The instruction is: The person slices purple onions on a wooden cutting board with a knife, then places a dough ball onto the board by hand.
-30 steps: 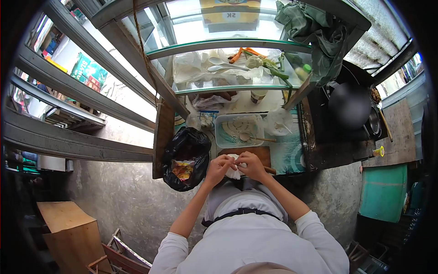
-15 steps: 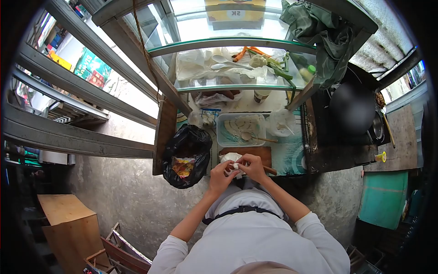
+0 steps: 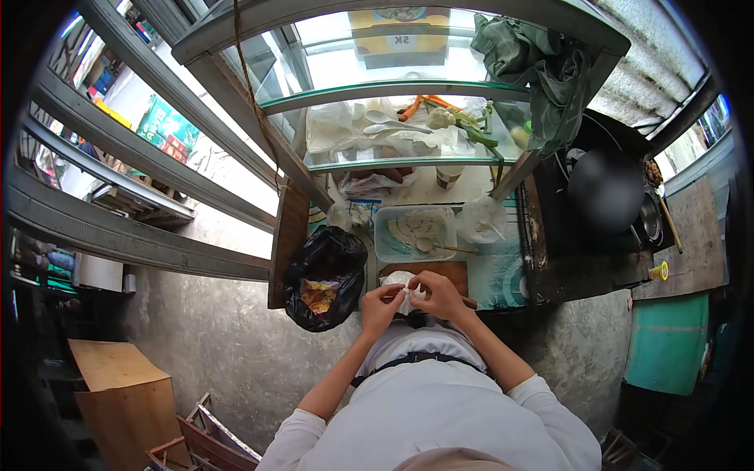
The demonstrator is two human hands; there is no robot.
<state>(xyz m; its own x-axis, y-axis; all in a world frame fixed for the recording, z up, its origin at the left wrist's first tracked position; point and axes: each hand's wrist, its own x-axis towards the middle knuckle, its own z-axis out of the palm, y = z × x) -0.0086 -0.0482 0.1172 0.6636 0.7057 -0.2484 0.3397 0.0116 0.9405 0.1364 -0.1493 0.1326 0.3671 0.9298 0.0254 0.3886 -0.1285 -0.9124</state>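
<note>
My left hand [image 3: 382,307] and my right hand [image 3: 437,296] meet at the near edge of the counter, fingertips pinched together on a small piece of white material. Just behind them a white plastic bag [image 3: 398,277] lies on a brown cutting board [image 3: 446,273]. Beyond the board sits a clear plastic tub [image 3: 382,236] holding a pale mixture and a wooden-handled spoon [image 3: 426,245]. Left of my hands is a black plastic bag [image 3: 345,267], its mouth open around a colourful wrapper [image 3: 318,296]. What exactly the fingertips hold is too small to make out.
A glass case [image 3: 393,163] above the counter holds vegetables [image 3: 471,129] and white spoons [image 3: 393,127]. On the right are a dark wok [image 3: 605,188] and a yellow cup [image 3: 659,272]. A clear bag [image 3: 481,220] stands beside the tub.
The whole view has shifted slightly. My hands remain together, with the fingertips now closer and the white piece drawn between them.
</note>
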